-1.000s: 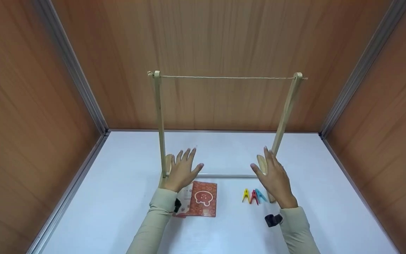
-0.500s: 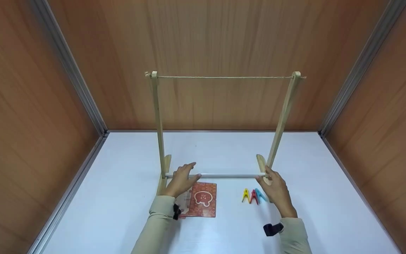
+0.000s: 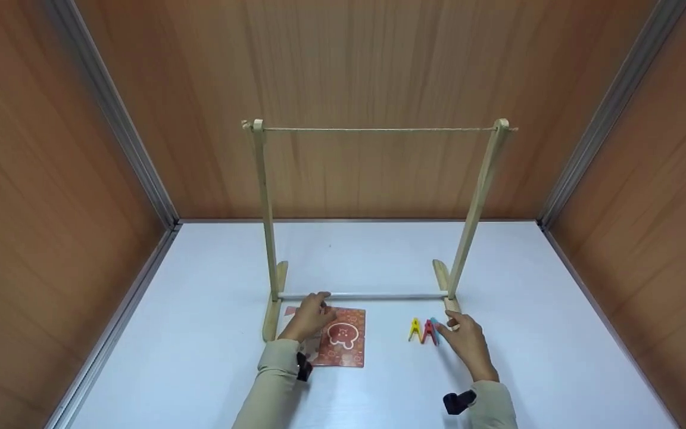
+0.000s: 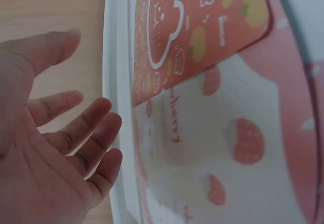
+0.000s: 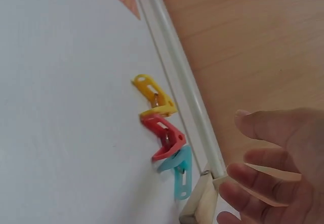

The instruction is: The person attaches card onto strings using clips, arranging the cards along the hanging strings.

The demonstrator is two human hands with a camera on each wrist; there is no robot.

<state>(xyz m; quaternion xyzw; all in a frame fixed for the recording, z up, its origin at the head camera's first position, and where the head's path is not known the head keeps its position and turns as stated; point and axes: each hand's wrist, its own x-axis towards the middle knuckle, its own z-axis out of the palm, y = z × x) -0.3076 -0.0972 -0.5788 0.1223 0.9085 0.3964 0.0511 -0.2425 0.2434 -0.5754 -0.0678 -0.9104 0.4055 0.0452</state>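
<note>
My left hand (image 3: 308, 317) hovers over two overlapping flat booklets, its fingers loosely bent and holding nothing. The upper one is a red booklet (image 3: 348, 351) with a white-outlined bear face; under it lies a white-and-pink strawberry booklet (image 4: 192, 158), partly covered. My right hand (image 3: 468, 342) is beside three small plastic clothespins, thumb and fingers apart with nothing between them. The yellow clothespin (image 5: 154, 95), the red clothespin (image 5: 166, 137) and the blue clothespin (image 5: 183, 171) stand in a row. In the head view, my right thumb overlaps the blue one.
A wooden frame stands behind the hands, with a left post (image 3: 265, 208), a right post (image 3: 479, 202) and a string (image 3: 379, 130) tied across the top. A pale rod (image 3: 384, 296) joins its feet low down. Wood-grain panels (image 3: 379, 59) enclose the white table (image 3: 200, 286).
Both hands have come down and back toward me from the frame: the left over the booklets, the right to the clothespins. Their spread fingers have bent. The booklets and clothespins have stayed put.
</note>
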